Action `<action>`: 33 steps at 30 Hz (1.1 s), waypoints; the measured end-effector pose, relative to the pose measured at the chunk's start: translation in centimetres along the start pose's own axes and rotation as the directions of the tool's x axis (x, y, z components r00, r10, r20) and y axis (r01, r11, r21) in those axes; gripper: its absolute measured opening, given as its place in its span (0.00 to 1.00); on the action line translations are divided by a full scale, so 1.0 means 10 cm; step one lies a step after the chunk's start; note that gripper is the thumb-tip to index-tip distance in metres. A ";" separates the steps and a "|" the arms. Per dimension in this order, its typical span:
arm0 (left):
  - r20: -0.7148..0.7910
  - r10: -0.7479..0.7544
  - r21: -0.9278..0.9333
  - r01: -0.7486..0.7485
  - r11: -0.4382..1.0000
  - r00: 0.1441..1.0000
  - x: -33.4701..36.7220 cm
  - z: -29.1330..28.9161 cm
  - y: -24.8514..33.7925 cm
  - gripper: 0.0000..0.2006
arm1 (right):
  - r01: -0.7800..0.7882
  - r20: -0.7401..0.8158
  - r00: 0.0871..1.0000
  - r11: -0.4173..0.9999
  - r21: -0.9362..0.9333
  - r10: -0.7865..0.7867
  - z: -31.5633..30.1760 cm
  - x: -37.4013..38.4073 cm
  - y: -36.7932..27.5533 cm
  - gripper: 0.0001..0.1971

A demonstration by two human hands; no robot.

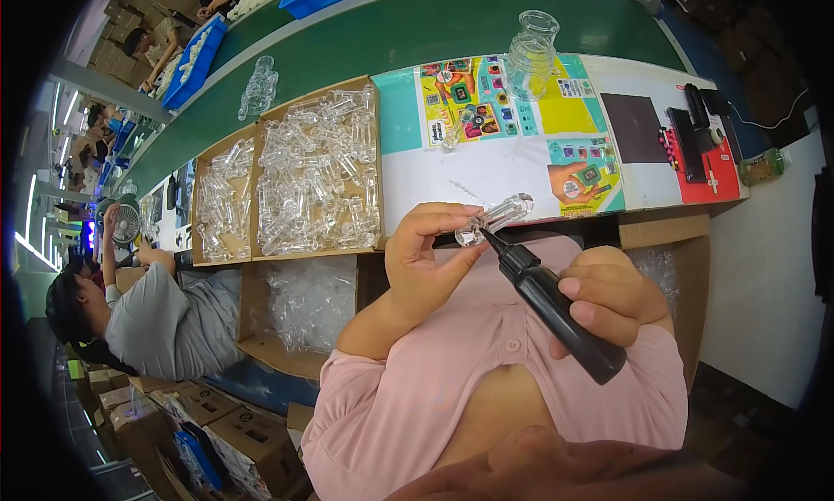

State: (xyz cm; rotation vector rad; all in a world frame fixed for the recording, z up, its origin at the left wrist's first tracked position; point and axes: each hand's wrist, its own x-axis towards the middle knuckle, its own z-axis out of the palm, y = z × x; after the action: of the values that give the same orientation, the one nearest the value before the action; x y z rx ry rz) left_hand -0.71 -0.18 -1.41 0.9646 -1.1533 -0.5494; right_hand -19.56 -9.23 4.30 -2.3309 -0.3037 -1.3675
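Between the thumb and fingers of my left hand (427, 262) is a small clear tube-shaped piece (504, 213), tilted toward the upper right. My right hand (612, 297) is wrapped round a black squeeze bottle (556, 310). The bottle's narrow black nozzle points up and left, and its tip meets the rounded end of the clear piece near my left fingertips. Whether any liquid comes out is too small to see. Both hands are in front of my chest, at the near edge of the bench.
A cardboard tray (378, 167) of several clear pieces lies to the left. A clear jar-like vessel (532, 62) stands on printed sheets; another clear piece (259, 88) lies beyond the tray. Phone (686, 145) at right. Below the bench, a box of plastic bags (308, 301). A person in grey (174, 319) sits left.
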 end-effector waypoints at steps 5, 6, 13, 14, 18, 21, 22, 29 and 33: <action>-0.024 0.044 0.092 -0.042 0.995 0.999 0.01 0.01 -0.01 0.19 | -0.016 -0.001 1.000 1.000 -0.014 0.016 0.00 0.00 -0.02 0.26; -0.024 0.044 0.093 -0.041 0.995 0.999 0.01 0.00 -0.01 0.19 | -0.033 0.005 0.999 0.999 -0.007 0.034 -0.02 0.01 -0.02 0.26; -0.042 0.053 0.134 -0.047 0.990 0.998 0.00 0.00 -0.03 0.19 | -0.225 -0.018 0.973 0.963 0.150 0.230 -0.10 -0.06 0.03 0.25; -0.035 0.054 0.129 -0.049 0.990 0.998 0.02 0.01 -0.04 0.19 | -0.308 0.026 0.950 0.922 0.234 0.311 -0.17 -0.05 0.04 0.27; -0.007 0.044 0.086 -0.043 0.995 0.999 0.04 0.09 -0.04 0.19 | -0.393 -0.472 0.668 0.811 0.435 0.576 0.10 -0.21 0.34 0.29; 0.010 -0.059 -0.033 0.060 0.998 0.998 0.07 0.13 -0.09 0.19 | -0.221 -0.397 0.262 0.455 0.863 0.880 0.12 -0.14 0.61 0.25; 0.012 -0.136 -0.096 0.137 0.986 0.991 0.08 0.13 -0.14 0.18 | -0.163 -0.433 0.136 0.452 0.877 0.891 0.11 -0.12 0.73 0.24; 0.085 -0.520 -0.535 0.480 0.696 0.850 0.20 0.22 -0.45 0.18 | 0.009 -0.439 -0.042 0.440 0.898 0.897 -0.54 -1.42 1.72 0.15; 0.177 -0.651 -0.628 0.594 0.503 0.738 0.25 0.25 -0.60 0.19 | 0.051 -0.498 -0.075 0.502 0.864 0.864 -0.71 -1.28 1.79 0.13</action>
State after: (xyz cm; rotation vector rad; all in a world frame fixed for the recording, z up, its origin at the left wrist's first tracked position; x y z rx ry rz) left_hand -1.60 -6.02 -5.04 0.7386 -0.3995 -1.3987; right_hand -24.44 -28.12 -8.14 -0.3012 0.4311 -1.6109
